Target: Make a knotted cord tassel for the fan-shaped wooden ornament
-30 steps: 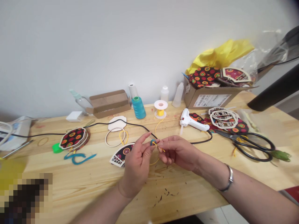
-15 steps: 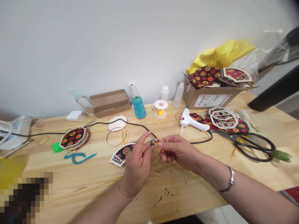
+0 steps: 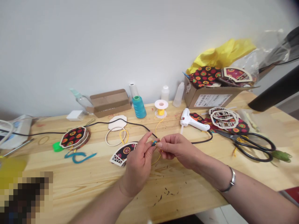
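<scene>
While the left hand [image 3: 140, 160] pinches a small blue piece [image 3: 154, 143] between thumb and fingers, the right hand [image 3: 176, 147] closes its thumb and fingertips on a yellow strand [image 3: 161, 151] just beside it; the blue piece sits on the near side of the white spool [image 3: 161, 109], slightly to its left; by my judgement the work is partway, with strand and blue piece brought together but both hands needed to keep them so; yellow cord [image 3: 156, 127] runs from the spool towards the hands, so the supply looks uncut, if cord and strand are one; nearer than the spool and to its left, a fan-shaped piece [image 3: 123, 153] already has its patterned cloth and openwork frame; well to the left of the spool, a stack of framed cloth pieces [image 3: 74, 137] looks further along, with a blue ribbon [image 3: 80, 156] lying in front of it; the glue gun [image 3: 195, 120] to the right of the spool and the scissors [image 3: 251, 144] well beyond on that side lie unheld; the fingertips hide most of the blue piece, so whether the strand is threaded, wrapped or knotted there I cannot tell; the left hand covers one end of the fan-shaped piece; the cord is lost behind the hands; far left of the spool and nearest the viewer, a pixelated patch [image 3: 25, 199] masks whatever is there.
</scene>
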Available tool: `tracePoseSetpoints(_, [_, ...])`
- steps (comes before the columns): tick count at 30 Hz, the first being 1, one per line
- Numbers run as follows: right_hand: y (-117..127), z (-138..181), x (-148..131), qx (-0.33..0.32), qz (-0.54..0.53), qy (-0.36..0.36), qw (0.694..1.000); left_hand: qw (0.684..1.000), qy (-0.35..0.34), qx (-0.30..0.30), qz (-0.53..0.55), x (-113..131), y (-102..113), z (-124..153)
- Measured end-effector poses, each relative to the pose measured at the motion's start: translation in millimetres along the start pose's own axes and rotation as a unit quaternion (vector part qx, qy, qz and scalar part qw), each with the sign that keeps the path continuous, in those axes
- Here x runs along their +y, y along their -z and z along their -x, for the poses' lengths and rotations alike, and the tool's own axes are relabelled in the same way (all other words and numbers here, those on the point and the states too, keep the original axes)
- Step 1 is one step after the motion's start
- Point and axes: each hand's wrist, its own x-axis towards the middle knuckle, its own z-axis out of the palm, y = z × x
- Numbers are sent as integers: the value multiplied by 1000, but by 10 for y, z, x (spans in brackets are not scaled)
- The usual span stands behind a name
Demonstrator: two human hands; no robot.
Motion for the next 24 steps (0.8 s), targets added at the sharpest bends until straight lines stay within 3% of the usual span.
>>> tracePoseSetpoints(13, [-16, -22, -13, 43, 93, 16, 995, 1000, 2, -9, -1, 9, 0, -18])
tracePoseSetpoints(24, [-32, -33, -19, 77, 71, 2, 995, 1000, -7, -24, -17, 20, 10, -20])
